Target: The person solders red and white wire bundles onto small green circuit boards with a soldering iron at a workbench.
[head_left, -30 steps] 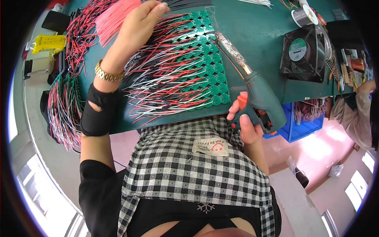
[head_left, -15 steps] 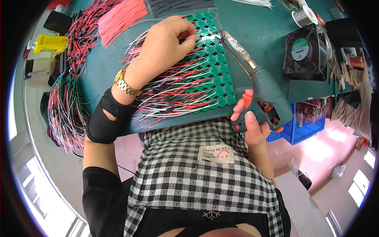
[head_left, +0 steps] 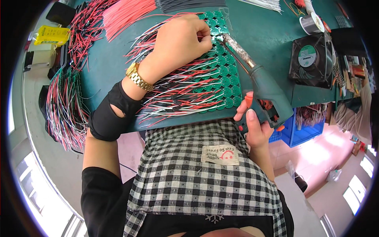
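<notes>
My left hand [head_left: 183,37], closed in a pinch, is over the panel of round green circuit boards [head_left: 225,81]. A thin wire [head_left: 200,38] shows at its curled fingers, mostly hidden by them. In my right hand [head_left: 254,124] is a dark green soldering gun [head_left: 270,89] with an orange trigger, the fingers wrapped around its handle. Its metal tip is at the boards, just right of my left fingertips, beside a bright white patch. Red, white and black wires [head_left: 177,96] fan out leftward from the panel, partly under my left forearm.
Bundles of red wires [head_left: 128,15] and black wires [head_left: 189,4] lie at the back of the green table [head_left: 260,23]. A square fan [head_left: 312,59] and a solder spool [head_left: 312,23] stand at right. More wired boards [head_left: 67,106] hang at left. A blue crate [head_left: 304,130] sits below the table.
The view has shifted slightly, so most things appear a little farther right. The soldering tip is closer to my left fingertips. Both hands keep their grips.
</notes>
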`<state>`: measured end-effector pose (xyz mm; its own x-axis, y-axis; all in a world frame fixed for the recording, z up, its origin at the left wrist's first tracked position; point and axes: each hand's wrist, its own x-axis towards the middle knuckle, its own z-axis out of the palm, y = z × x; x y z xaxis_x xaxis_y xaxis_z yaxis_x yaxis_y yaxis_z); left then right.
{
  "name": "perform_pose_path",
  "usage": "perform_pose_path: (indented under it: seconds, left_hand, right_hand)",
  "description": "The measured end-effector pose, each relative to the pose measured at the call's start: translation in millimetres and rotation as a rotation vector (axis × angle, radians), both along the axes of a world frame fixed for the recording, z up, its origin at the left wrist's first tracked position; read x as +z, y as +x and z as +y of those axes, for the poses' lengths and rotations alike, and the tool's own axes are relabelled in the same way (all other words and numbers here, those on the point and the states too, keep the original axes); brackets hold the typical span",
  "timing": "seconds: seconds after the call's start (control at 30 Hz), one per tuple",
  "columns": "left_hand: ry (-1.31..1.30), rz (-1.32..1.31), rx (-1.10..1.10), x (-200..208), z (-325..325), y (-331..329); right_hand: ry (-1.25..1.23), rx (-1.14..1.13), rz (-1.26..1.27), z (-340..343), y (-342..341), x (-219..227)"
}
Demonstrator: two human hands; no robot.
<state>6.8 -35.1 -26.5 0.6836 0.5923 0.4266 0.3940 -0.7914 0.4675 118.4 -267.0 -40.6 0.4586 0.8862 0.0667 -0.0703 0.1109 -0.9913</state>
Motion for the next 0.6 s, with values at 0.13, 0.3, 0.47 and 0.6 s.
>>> perform_pose_path:
  seconds: [0.13, 0.3, 0.47, 0.6]
  left_hand:
    - [-0.008, -0.007, 0.014, -0.8, 1.4, -0.5]
    - [-0.017, -0.017, 0.028, 1.6, 2.8, 1.4]
    - [0.005, -0.017, 0.021, -1.0, 3.4, 1.0]
    - [0.015, -0.029, 0.009, 0.1, 4.7, 1.0]
  right_hand:
    - [0.001, 0.007, -0.008, 2.7, 0.1, 0.5]
    - [-0.018, 0.002, 0.004, 6.8, 1.7, 2.6]
    - [0.012, 0.051, -0.11, 6.7, 6.8, -3.2]
    - [-0.075, -0.005, -0.011, 1.3, 1.2, 3.0]
